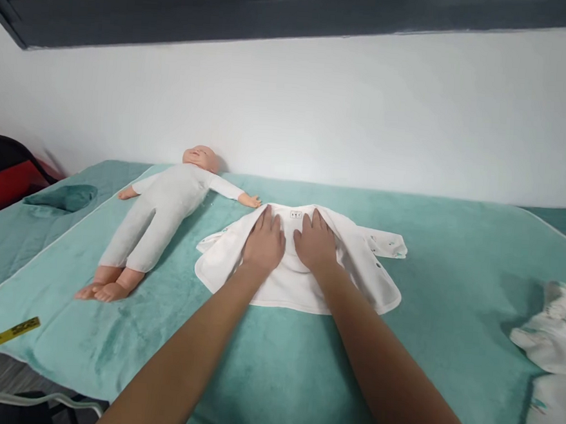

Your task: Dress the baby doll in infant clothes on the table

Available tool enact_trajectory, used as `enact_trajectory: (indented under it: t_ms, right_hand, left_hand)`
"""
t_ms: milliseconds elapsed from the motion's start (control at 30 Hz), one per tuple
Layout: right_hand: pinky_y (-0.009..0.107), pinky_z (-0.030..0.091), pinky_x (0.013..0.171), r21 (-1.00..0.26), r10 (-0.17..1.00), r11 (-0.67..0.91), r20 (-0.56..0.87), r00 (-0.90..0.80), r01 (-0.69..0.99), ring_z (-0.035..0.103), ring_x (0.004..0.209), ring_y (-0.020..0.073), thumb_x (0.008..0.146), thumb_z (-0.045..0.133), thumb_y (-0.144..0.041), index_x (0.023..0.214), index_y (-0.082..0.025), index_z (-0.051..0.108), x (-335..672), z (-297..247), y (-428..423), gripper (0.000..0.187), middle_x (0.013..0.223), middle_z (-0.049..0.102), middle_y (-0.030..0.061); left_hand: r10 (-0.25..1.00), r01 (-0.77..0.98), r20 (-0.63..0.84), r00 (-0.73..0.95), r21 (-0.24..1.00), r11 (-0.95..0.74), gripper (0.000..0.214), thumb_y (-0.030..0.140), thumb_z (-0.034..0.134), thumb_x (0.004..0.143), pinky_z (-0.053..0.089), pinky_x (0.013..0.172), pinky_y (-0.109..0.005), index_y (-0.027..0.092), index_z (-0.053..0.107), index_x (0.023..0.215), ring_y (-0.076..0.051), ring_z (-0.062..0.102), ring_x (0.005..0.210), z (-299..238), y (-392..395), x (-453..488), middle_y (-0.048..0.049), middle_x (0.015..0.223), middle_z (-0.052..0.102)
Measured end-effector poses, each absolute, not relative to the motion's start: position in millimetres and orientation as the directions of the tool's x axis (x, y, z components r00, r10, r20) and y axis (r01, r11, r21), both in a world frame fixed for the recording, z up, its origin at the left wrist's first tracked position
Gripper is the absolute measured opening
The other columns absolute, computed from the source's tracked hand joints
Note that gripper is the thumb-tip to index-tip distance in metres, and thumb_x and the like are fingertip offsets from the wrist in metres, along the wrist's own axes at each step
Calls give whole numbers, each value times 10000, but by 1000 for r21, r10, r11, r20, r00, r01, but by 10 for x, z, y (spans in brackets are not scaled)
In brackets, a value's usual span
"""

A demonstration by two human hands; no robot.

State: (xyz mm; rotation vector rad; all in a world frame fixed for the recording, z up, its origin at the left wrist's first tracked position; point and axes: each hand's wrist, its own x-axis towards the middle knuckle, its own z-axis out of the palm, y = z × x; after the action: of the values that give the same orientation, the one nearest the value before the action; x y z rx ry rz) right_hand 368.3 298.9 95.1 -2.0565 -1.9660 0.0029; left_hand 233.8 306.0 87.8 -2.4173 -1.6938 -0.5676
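A small white baby jacket [287,290] lies spread on the green blanket, its front parted and a printed label at the neck. My left hand [265,242] rests flat on the inside of the jacket near the left front panel, fingers stretched toward the collar. Beside it, my right hand [317,241] lies flat on the inside by the right front panel, fingers stretched out too. To the left, a baby doll [172,194] in a pale bodysuit lies on its back, one of its hands close to the jacket's collar.
The green blanket [454,263] covers the bed, against a white wall [367,114]. Patterned white baby clothes [558,328] lie at the right edge. At the left are a red and black bag [4,179], a green cloth piece [61,198] and a yellow strip [3,338].
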Motion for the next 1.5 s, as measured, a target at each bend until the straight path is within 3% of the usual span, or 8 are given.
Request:
enact_trajectory:
  t_ms: [100, 200, 433, 700, 1000, 1267, 1500]
  right_hand:
    - [433, 285, 1158, -271, 972, 29, 231, 36, 962, 217, 1473, 306, 958, 378, -344, 1515, -52, 279, 3800, 945, 2995, 637, 1621, 166, 185]
    - [425, 224, 1203, -327, 962, 108, 271, -16, 939, 124, 1505, 279, 960, 369, -349, 1543, -61, 211, 3877, 949, 3005, 670, 1645, 70, 141]
    - [397, 161, 1238, -450, 964, 150, 265, -29, 880, 66, 1519, 207, 961, 221, -224, 1560, -89, 172, 3948, 880, 3083, 616, 1654, 51, 65]
    - [403, 160, 1237, -490, 990, 7, 127, 64, 872, 114, 1513, 240, 986, 259, -437, 1558, -62, 160, 3906, 810, 3185, 692, 1643, 104, 105]
    - [402, 202, 1225, -402, 992, -31, 102, 78, 915, 190, 1497, 265, 1000, 246, -416, 1521, -4, 256, 3848, 837, 3142, 664, 1601, 242, 162]
    - [455, 181, 1233, -279, 988, 55, 152, -12, 959, 260, 1475, 284, 984, 290, -272, 1459, 41, 372, 3759, 855, 3110, 574, 1512, 395, 227]
    - [446, 196, 1226, -180, 982, 123, 161, -94, 976, 200, 1492, 286, 988, 280, -317, 1457, 76, 348, 3712, 851, 2960, 615, 1556, 295, 240]
  left_hand:
    - [843, 898, 455, 289, 176, -403, 561, 287, 387, 952, 270, 1197, -492, 68, 348, 1467, -324, 153, 1508, 857, 3115, 2321, -205, 1626, 154]
    - [831, 868, 482, 276, 245, -431, 580, 291, 377, 956, 229, 1212, -514, 116, 295, 1503, -315, 97, 1521, 885, 3164, 2291, -172, 1649, 57]
    - [895, 905, 381, 233, 251, -342, 559, 314, 354, 966, 225, 1221, -492, 133, 340, 1495, -303, 129, 1518, 942, 3249, 2257, -148, 1654, 67]
    - [948, 931, 232, 217, 242, -273, 578, 376, 327, 976, 218, 1226, -442, 132, 355, 1498, -297, 192, 1505, 845, 3322, 2285, -157, 1648, 102]
    - [969, 937, 138, 207, 256, -236, 588, 392, 306, 976, 230, 1210, -474, 117, 359, 1494, -300, 198, 1503, 884, 3285, 2290, -178, 1629, 171]
    - [974, 964, 123, 190, 164, -208, 597, 416, 266, 976, 234, 1185, -544, 156, 355, 1505, -311, 239, 1487, 935, 2991, 2274, -166, 1610, 252]
    - [968, 958, 144, 205, 175, -229, 621, 413, 297, 964, 175, 1215, -507, 105, 361, 1499, -297, 200, 1501, 895, 2812, 2262, -181, 1611, 240]
